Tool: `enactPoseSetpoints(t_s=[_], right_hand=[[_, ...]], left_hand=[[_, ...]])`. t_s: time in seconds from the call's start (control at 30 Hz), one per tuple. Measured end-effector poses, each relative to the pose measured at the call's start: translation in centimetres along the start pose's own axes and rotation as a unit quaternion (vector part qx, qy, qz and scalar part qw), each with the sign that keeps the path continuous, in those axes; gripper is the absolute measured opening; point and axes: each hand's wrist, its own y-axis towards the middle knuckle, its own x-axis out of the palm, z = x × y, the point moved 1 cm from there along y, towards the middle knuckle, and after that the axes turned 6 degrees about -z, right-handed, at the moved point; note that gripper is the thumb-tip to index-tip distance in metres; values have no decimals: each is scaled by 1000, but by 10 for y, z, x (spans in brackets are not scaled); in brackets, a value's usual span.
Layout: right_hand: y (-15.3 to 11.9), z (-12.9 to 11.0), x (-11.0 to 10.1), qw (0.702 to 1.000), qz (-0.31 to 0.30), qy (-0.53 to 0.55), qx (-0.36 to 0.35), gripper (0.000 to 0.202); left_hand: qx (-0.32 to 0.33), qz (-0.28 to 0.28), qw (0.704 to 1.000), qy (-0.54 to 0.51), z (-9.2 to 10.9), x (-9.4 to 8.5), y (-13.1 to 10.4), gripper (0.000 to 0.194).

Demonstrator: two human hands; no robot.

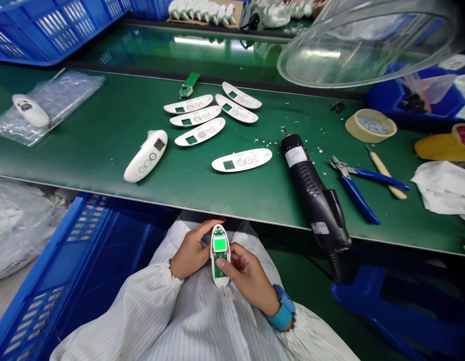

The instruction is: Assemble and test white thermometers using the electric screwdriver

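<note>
Over the lap, an opened white oval device (220, 280) shows a green circuit board and a lit green screen. My left hand (192, 250) is wrapped round its left side near the top. The thumb of my right hand (251, 276) presses on the lower board, its fingers curled behind the right edge. On the green table ahead lie several white oval covers (242, 160) with square openings. A closed white device (146, 156) with a small display rests left of them. Behind the covers is a loose green circuit board (188, 85).
A black electric screwdriver (311, 185) lies right of centre, beside blue-handled cutters (354, 188), a wooden-handled tool (386, 173) and a round tub of screws (370, 126). Blue crates (47, 301) stand at the left. A clear plastic dome (367, 50) overhangs the upper right.
</note>
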Motion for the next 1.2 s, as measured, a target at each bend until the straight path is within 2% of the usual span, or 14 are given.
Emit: enactPoseSetpoints(t_s=[0.67,1.2], right_hand=[[-2,-1,1,1000,3,10,11,31],[-1,-1,1,1000,8,16,15,32]], left_hand=[[-70,-22,993,-90,-4,6,2,43],[-69,-35,987,-137,-11,10,3,37]])
